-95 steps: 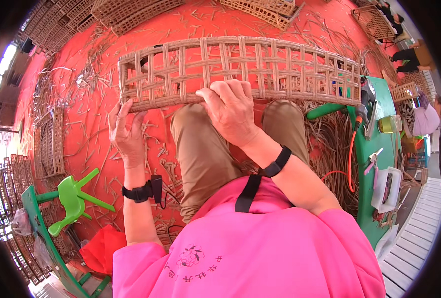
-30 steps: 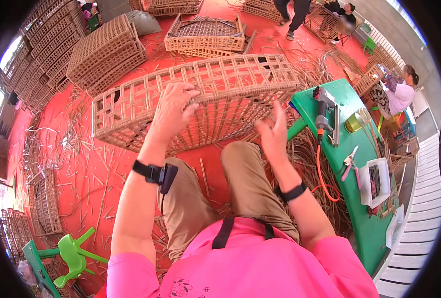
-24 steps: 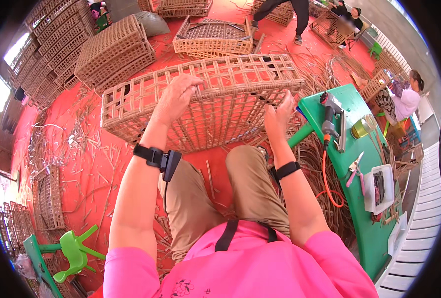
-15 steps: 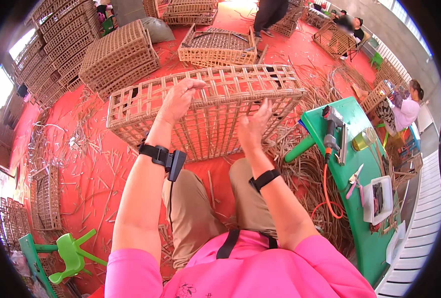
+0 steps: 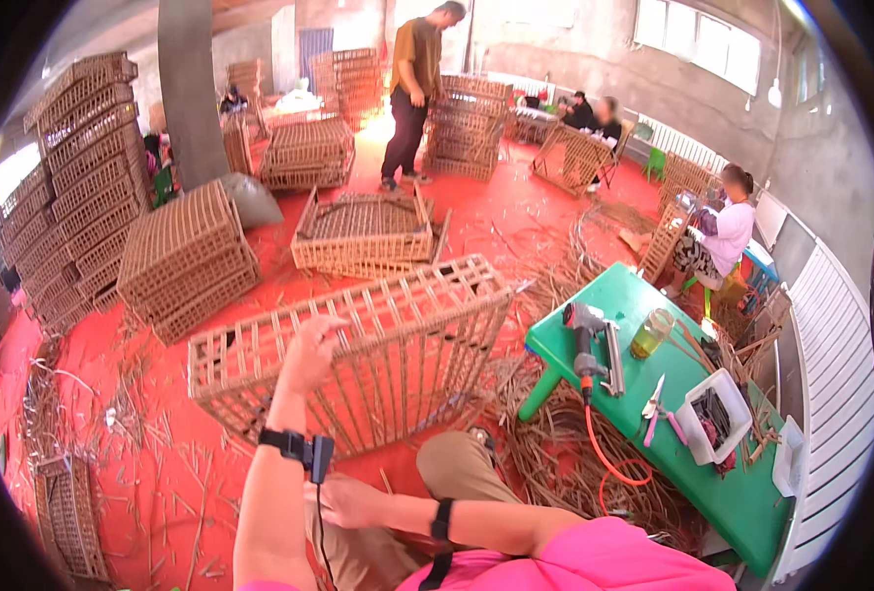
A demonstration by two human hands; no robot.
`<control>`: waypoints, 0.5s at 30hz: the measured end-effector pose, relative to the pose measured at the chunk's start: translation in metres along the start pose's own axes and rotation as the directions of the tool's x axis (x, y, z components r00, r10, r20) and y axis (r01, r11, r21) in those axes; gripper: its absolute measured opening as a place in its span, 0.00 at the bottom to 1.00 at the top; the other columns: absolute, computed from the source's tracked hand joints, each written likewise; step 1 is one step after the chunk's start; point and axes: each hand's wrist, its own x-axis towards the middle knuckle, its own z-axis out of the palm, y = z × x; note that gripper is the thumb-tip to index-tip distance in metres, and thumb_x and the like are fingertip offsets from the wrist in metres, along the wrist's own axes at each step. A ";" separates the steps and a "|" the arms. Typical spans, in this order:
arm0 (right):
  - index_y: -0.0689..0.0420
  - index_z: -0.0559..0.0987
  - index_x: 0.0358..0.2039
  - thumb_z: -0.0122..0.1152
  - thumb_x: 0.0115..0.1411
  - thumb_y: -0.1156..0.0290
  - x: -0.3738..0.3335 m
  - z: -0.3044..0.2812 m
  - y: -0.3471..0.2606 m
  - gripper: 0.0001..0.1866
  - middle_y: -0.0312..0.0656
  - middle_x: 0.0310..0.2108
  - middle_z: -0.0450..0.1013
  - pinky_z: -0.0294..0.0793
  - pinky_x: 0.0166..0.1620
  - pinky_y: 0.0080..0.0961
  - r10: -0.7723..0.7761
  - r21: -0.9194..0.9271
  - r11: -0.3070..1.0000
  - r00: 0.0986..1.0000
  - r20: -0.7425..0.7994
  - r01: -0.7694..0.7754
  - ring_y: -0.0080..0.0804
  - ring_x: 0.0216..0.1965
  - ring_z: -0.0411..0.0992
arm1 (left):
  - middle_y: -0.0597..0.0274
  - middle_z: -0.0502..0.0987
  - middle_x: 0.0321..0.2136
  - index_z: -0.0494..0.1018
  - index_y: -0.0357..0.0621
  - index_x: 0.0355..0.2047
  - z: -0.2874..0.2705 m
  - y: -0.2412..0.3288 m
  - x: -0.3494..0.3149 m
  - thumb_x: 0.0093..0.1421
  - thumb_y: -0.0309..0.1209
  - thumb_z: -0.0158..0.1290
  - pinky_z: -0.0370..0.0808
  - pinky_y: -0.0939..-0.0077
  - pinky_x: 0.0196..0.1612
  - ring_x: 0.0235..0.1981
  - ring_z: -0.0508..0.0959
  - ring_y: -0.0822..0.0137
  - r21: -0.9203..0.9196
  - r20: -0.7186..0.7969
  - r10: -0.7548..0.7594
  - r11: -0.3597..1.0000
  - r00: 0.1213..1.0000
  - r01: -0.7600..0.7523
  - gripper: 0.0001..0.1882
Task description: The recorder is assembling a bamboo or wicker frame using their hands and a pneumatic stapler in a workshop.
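Note:
A woven wicker basket frame (image 5: 398,305) stands tilted on its long side in front of my knees, its open lattice facing up and toward me. My left hand (image 5: 309,353) is closed over the upper lattice near the basket's middle, fingers bent around the strips. Low down by my left knee is my right hand (image 5: 350,500), apart from the basket. Its fingers pass behind my left forearm, so what they hold, if anything, is hidden.
At right a green table (image 5: 595,433) bears a nail gun (image 5: 595,350) with an orange hose, a glass jar (image 5: 652,333), pink-handled snips (image 5: 659,412) and a white tub (image 5: 698,394). Wicker strips litter the red floor. Basket stacks (image 5: 186,256) stand behind; a person (image 5: 417,89) stands further back.
My right hand has left the basket's right side and moved down and left to my knee. My left hand stays on the basket. The view has tilted up and turned right.

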 end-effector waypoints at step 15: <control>0.58 0.73 0.55 0.65 0.58 0.59 -0.171 -0.120 -0.014 0.27 0.49 0.58 0.68 0.62 0.62 0.46 0.101 -0.478 0.762 0.809 -0.579 -0.437 0.50 0.61 0.64 | 0.64 0.77 0.43 0.74 0.45 0.39 0.023 0.036 -0.022 0.41 0.33 0.71 0.68 0.60 0.58 0.51 0.72 0.57 0.490 -0.025 0.295 0.837 0.955 -0.246 0.24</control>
